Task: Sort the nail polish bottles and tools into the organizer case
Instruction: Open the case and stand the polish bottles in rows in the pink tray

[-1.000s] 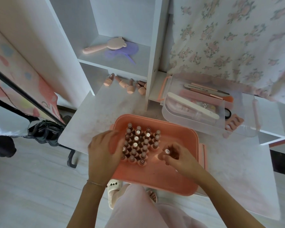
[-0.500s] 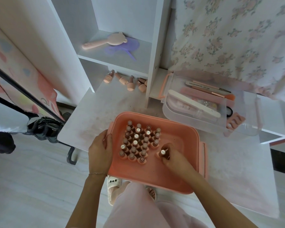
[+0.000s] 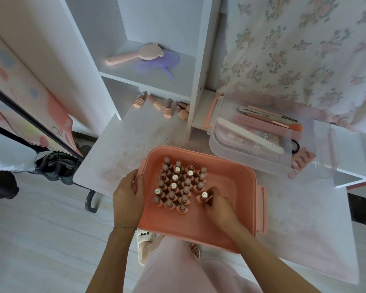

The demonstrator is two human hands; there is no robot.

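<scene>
A left hand (image 3: 128, 200) grips the left rim of a pink organizer case (image 3: 237, 187), fingers curled over its edge. Upright nail polish bottles (image 3: 178, 183) cluster in the case's left half. At their right, the right hand (image 3: 217, 205) pinches one bottle (image 3: 203, 196) standing on the case floor.

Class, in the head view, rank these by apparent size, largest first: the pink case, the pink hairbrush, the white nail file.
1. pink case
2 and 3. white nail file and pink hairbrush: similar length, and the brush lies farther away, so unranked.
</scene>
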